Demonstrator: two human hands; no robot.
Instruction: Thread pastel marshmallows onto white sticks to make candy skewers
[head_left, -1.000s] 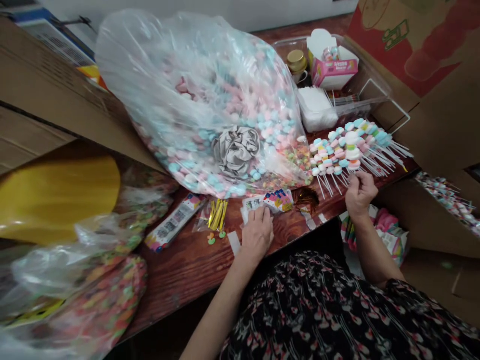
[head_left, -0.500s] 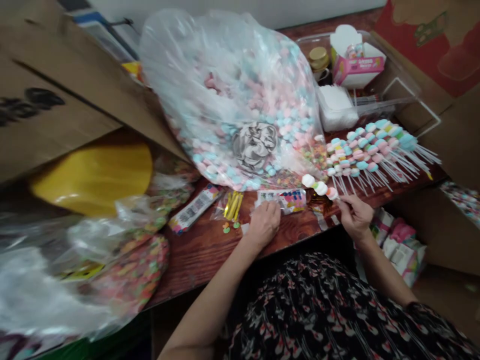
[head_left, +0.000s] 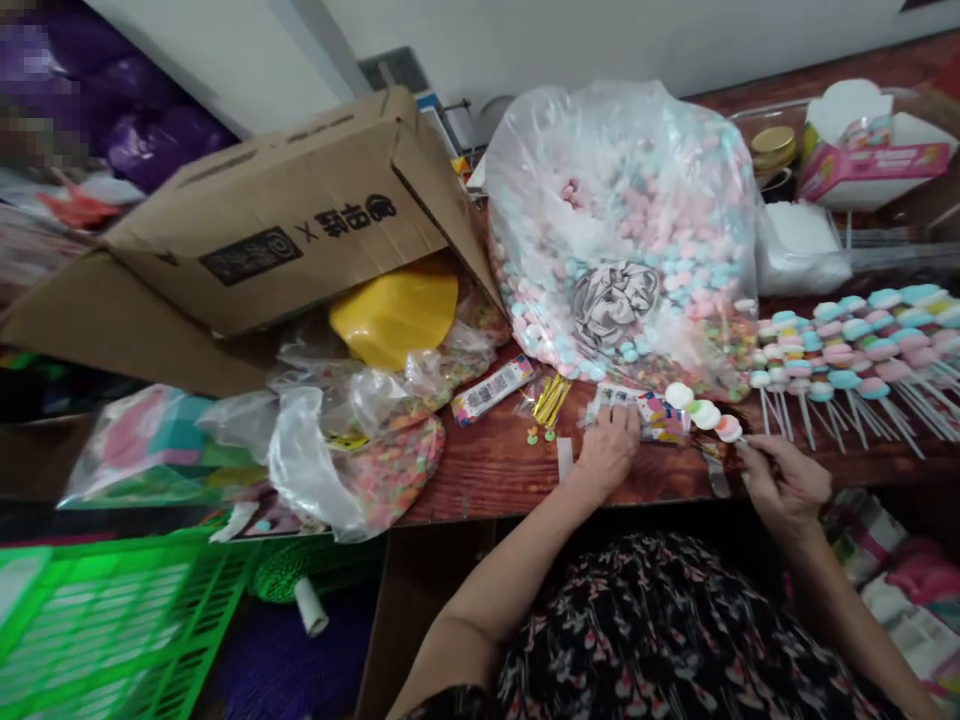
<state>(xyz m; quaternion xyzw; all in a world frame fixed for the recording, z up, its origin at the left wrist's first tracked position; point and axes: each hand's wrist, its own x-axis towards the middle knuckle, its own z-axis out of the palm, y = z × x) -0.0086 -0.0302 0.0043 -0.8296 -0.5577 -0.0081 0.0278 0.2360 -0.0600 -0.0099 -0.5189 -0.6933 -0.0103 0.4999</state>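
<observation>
My right hand [head_left: 780, 485] grips a white stick, and a skewer of pastel marshmallow candies [head_left: 701, 412] on it points left, just above the wrappers. My left hand [head_left: 611, 450] holds down a small stack of printed plastic wrappers [head_left: 637, 408] on the wooden table [head_left: 495, 475]. The candy tip is close to those wrappers. Finished candy skewers [head_left: 847, 365] lie in rows to the right of my right hand. A huge clear bag of pink and blue candies [head_left: 622, 230] stands behind my hands, closed with a silver tie [head_left: 615, 302].
Gold twist ties [head_left: 551, 400] and a strip of printed labels [head_left: 491, 390] lie left of my left hand. A cardboard box [head_left: 285, 230], yellow plastic [head_left: 394, 315], and a bag of colourful candies [head_left: 397, 470] crowd the left. A green crate [head_left: 112, 630] sits below.
The view has swung left, showing more of the room. My right hand has carried the lifted skewer from the rows towards the wrappers. My left hand stays on the wrappers.
</observation>
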